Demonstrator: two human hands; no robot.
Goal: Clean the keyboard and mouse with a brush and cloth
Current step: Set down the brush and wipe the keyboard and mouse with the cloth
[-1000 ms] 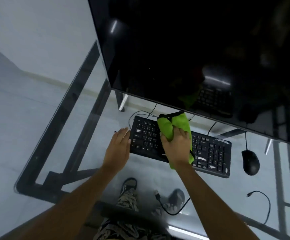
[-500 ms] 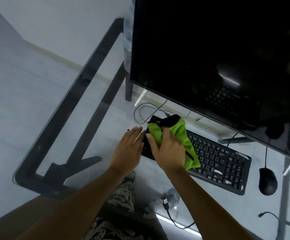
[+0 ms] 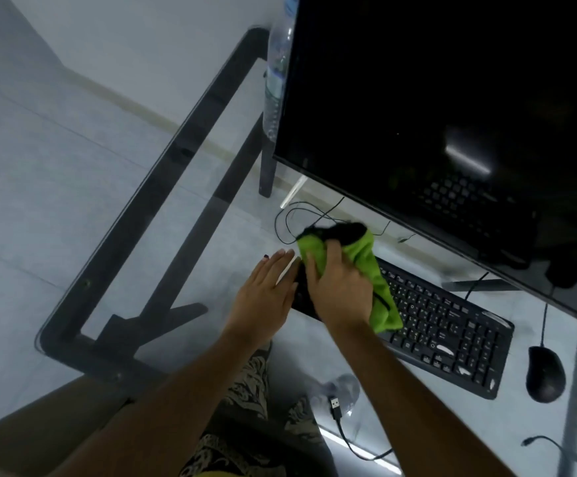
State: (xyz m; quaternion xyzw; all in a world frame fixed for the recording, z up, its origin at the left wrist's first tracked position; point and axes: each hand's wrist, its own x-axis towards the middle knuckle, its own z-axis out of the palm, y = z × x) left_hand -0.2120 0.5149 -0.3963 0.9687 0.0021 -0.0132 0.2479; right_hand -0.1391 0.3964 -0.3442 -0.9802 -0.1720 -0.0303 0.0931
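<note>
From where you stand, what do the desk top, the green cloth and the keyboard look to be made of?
The desk top looks like clear glass: floor and frame show through it. The green cloth, gripped by the right hand, looks like soft matte fabric, bunched in folds, perhaps microfibre. The keyboard looks like matte black plastic.

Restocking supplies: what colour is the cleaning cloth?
Bright green cloth with black trim, seen in the head view.

Both bare forearms reach forward from the bottom of the view toward the keyboard (image 3: 445,325). The left hand (image 3: 263,297) lies flat, palm down, fingers straight and together, at the keyboard's left end. The right hand (image 3: 340,287), just beside it, has fingers curled, gripping the cloth (image 3: 366,259) over the keyboard's left part.
</note>
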